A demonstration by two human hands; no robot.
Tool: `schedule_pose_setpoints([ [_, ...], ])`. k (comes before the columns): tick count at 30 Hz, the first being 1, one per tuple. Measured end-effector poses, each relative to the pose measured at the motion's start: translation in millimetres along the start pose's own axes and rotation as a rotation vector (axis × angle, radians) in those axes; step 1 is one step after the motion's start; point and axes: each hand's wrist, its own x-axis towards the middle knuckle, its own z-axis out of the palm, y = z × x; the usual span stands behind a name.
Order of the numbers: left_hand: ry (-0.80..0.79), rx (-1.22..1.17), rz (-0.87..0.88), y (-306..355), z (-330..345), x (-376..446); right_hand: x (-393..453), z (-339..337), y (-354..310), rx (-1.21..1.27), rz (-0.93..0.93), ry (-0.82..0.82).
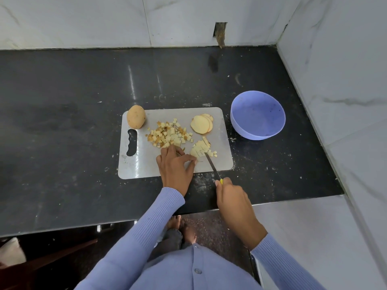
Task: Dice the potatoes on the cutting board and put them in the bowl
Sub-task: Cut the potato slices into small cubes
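A firm, wet-slick slice stack [200,149] is pinned by left hand [174,164] fingertips; the knife [212,166] is gripped by the right hand [231,195].

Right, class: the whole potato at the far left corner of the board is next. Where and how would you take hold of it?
Grip the whole potato across its narrow middle, coming from above with the left hand. It lies unpeeled with its long axis running away from the person, so thumb and fingers span its left and right flanks. Its left side overhangs the cutting board, leaving finger room.
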Motion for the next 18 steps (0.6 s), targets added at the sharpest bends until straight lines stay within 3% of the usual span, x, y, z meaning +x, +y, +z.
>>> schedule_pose_setpoints([
  [18, -0.035, 0.056, -0.063, 4.2, -4.6, 6.4, 29.3, 5.0, -29.7, -0.017, -0.023, -0.05],
])
